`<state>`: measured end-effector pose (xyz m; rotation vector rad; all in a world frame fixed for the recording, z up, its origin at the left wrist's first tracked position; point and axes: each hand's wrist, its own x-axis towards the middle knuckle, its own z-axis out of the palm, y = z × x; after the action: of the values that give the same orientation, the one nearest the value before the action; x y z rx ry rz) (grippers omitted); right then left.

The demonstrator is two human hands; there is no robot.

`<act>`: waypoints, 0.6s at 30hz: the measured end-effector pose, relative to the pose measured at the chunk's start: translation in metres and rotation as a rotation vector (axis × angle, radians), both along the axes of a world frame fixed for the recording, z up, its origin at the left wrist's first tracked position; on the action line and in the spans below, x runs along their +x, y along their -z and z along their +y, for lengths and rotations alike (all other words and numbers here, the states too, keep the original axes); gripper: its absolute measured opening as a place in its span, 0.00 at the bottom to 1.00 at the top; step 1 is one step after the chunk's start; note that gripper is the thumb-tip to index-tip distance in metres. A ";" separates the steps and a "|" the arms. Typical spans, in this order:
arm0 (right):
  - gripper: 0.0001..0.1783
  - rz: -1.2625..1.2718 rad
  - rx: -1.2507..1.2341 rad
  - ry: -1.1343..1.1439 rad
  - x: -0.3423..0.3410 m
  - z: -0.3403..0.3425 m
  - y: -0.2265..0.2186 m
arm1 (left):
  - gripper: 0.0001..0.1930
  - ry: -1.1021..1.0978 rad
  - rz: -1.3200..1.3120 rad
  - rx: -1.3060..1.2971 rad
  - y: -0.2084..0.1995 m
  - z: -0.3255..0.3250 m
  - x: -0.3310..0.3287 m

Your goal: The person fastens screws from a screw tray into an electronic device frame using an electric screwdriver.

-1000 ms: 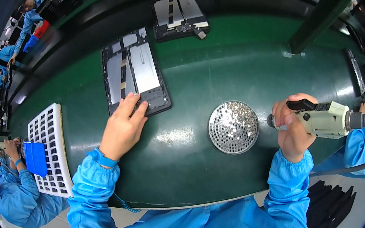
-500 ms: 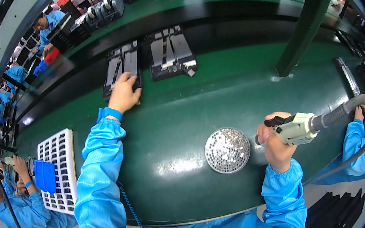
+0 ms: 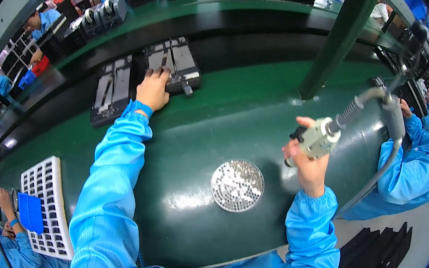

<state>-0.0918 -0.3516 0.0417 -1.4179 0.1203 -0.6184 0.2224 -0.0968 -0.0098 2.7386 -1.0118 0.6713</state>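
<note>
Head view: left fingers point(image 3: 165, 75) at tablet point(image 3: 184, 58), grip unclear; right fingers point(image 3: 292, 151) grasp power tool point(image 3: 320, 139).

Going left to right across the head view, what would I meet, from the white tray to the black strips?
White tray → left tablet → left hand → round dish → right hand → black strips.

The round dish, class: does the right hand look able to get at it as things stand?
Probably yes: the right hand is near the round dish, with only green bench showing between them. But it grips a pale tool, which may hinder picking.
</note>
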 end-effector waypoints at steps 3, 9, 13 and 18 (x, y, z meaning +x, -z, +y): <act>0.25 0.069 -0.046 -0.014 0.009 -0.008 -0.006 | 0.28 0.015 -0.087 -0.003 -0.005 0.008 -0.009; 0.22 0.211 -0.150 -0.071 0.013 -0.046 0.002 | 0.28 0.063 -0.162 0.001 -0.017 0.064 -0.154; 0.24 0.154 -0.210 -0.004 0.021 -0.054 -0.005 | 0.32 -0.013 -0.029 0.103 -0.018 0.097 -0.253; 0.24 0.100 -0.215 -0.016 0.028 -0.042 -0.001 | 0.32 0.007 0.251 0.194 -0.045 0.113 -0.275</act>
<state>-0.0642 -0.3933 0.0427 -1.6565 0.1240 -0.5595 -0.0530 0.0160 0.0353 2.8855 -1.0765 0.2276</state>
